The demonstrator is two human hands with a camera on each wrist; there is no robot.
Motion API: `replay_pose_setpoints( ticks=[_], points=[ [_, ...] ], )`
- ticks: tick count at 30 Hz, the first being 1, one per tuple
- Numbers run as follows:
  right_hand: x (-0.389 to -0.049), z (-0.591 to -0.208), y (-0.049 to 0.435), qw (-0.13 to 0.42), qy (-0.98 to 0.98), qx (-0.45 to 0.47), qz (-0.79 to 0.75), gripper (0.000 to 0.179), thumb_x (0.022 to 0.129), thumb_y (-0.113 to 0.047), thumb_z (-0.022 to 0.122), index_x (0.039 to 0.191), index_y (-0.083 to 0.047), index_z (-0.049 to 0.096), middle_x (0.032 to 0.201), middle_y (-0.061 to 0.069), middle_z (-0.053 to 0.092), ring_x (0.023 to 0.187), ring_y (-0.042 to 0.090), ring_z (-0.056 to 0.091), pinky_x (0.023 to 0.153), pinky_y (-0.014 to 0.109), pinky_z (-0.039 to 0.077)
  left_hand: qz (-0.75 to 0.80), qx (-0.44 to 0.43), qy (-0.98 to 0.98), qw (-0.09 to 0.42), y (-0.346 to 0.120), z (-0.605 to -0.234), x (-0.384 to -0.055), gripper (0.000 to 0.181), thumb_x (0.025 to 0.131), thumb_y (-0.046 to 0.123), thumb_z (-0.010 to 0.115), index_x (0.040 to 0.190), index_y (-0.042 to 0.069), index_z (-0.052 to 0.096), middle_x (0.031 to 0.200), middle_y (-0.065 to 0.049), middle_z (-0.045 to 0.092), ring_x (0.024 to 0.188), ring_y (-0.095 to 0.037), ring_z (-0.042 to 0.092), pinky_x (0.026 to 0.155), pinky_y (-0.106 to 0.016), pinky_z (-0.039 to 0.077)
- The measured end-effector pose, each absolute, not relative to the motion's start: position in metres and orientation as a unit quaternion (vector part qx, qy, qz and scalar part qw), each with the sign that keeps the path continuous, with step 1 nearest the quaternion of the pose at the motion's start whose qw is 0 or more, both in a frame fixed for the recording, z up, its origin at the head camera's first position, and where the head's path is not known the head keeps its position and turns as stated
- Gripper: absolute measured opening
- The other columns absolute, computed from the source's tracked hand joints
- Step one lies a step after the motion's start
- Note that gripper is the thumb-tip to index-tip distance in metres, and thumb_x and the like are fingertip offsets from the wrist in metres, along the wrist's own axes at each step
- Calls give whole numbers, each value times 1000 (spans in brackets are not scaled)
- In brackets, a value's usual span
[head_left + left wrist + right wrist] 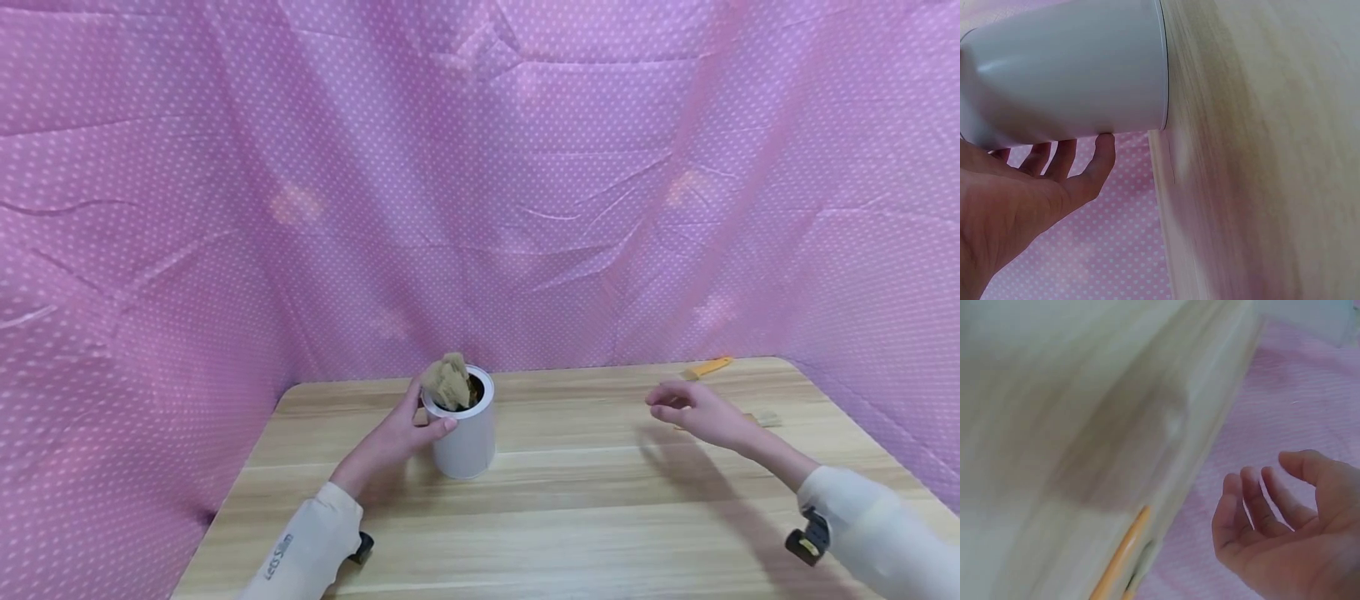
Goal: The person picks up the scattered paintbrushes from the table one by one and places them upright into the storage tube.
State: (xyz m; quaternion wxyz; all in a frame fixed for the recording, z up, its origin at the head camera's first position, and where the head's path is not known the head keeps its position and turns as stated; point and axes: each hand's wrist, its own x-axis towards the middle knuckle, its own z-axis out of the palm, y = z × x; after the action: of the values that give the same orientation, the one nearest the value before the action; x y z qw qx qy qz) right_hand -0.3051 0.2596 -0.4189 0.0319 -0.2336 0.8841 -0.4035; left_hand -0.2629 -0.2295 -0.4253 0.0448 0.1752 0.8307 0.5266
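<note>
A white cylindrical canister [465, 442] stands upright on the table, its top uncovered. My left hand [401, 433] grips it from the left, with the thumb near the rim and the fingers curved along its side, as the left wrist view shows [1029, 200]. A crumpled tan piece [448, 383] sticks up out of the canister's mouth, and darker stuff shows inside. On the other side, my right hand [697, 410] hovers over the table with loosely bent fingers and holds nothing. Close by it lies a brush [765, 419], its handle partly hidden behind the hand.
An orange-handled brush [711, 367] lies near the table's back edge, beyond the right hand. The wood-grain table [555, 517] has rounded back corners. Pink dotted cloth [480, 208] hangs behind it and along both sides.
</note>
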Motion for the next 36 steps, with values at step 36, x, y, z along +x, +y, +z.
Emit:
replay_pose_setpoints(
  ticks=[36],
  points=[
    [-417,-460,368,-78,948,-284,-121,18,91,6,65,108,13,65,103,31,65,98,53,61,85,64,51,543,161,823,52,-229,-427,-266,91,93,47,74,159,49,11,165,1,19,148,-29,23,114,-60,29]
  ],
)
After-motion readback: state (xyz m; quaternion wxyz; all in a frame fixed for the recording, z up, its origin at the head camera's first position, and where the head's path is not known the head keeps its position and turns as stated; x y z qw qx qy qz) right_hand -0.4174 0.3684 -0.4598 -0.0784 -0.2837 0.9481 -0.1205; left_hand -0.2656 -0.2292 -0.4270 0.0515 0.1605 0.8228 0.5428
